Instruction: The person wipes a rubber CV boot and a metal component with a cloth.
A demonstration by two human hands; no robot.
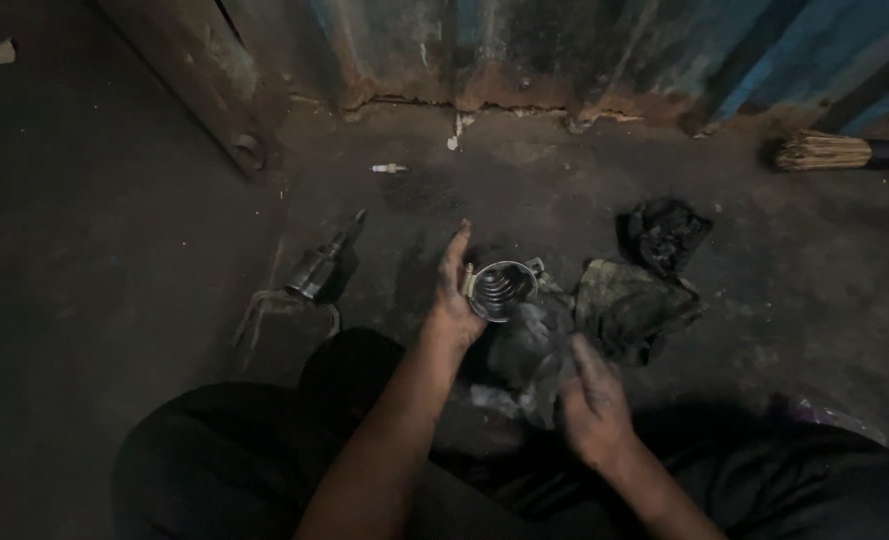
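My left hand [453, 295] is raised over the floor and holds a round metal cup-shaped part [501, 290] with a ribbed, greasy inside and a shiny rim. My right hand [592, 400], lower and to the right, grips a dark dirty rag [532, 345] that reaches up to the underside of the metal part. Both hands are smeared with grease. My dark-trousered knees fill the bottom of the view.
A metal shaft with a joint end [319, 268] lies on the dark floor to the left. Crumpled greasy rags [632, 305] and a black cloth [661, 232] lie to the right. A small spark plug [389, 168], a broom head [822, 152] and a rusty corrugated wall [564, 50] are behind.
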